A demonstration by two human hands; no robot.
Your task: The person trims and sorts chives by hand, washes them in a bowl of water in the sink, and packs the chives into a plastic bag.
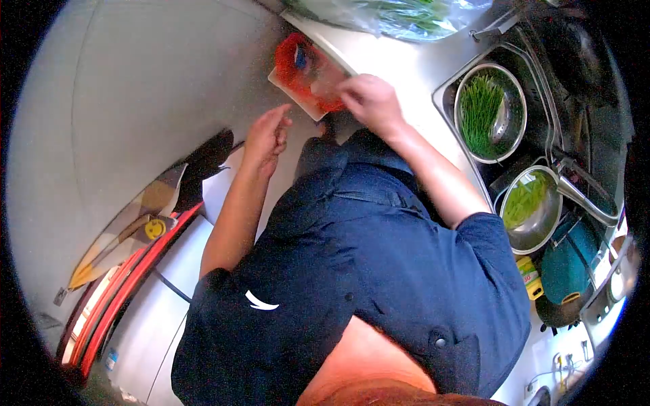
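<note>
My left hand (268, 139) is raised to the left of a white-edged bin or drawer (308, 105), with its fingers partly bent and apart and nothing seen in them. A red plastic bag (291, 57) lines this container, and something small and blue lies inside it. At the container's right side, by the counter edge, is my right hand (372, 101). Its fingers point down toward the red bag and are blurred, so whether they hold anything cannot be made out.
A clear bag of greens (413, 17) lies on the white counter (423, 68). In the sink at right are a colander (514, 128) of long green stalks and a metal bowl (545, 227) with cut greens in water. Round red-edged boards (128, 287) lean at left.
</note>
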